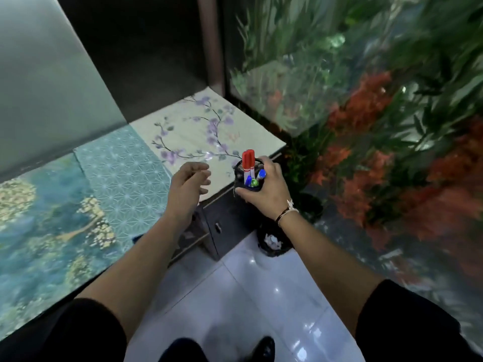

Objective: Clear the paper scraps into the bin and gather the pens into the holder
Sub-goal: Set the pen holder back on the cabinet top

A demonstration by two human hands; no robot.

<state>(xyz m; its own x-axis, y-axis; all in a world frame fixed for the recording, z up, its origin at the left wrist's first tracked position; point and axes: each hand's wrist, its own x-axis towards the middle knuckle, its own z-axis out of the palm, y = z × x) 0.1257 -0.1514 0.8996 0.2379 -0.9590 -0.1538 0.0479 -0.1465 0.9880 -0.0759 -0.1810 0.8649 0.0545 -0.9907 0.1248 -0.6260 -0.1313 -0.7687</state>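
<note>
My right hand (266, 188) grips a black mesh pen holder (239, 176) at the front right corner of the patterned desk top (117, 178). Two red-capped markers (247, 160) stand tall in the holder, with blue and green pens (257, 178) beside them. My left hand (189, 186) hovers just left of the holder, fingers loosely apart and holding nothing. On the white floor below sits a black bin (273, 242) with white paper scraps (271, 241) inside. No loose scraps or pens show on the desk.
A dark cabinet with a drawer handle (218, 227) sits under the desk edge. Green and red plants (379, 126) and a glass panel stand to the right. A frosted wall rises at the back left. My shoes (264, 348) show on glossy floor tiles.
</note>
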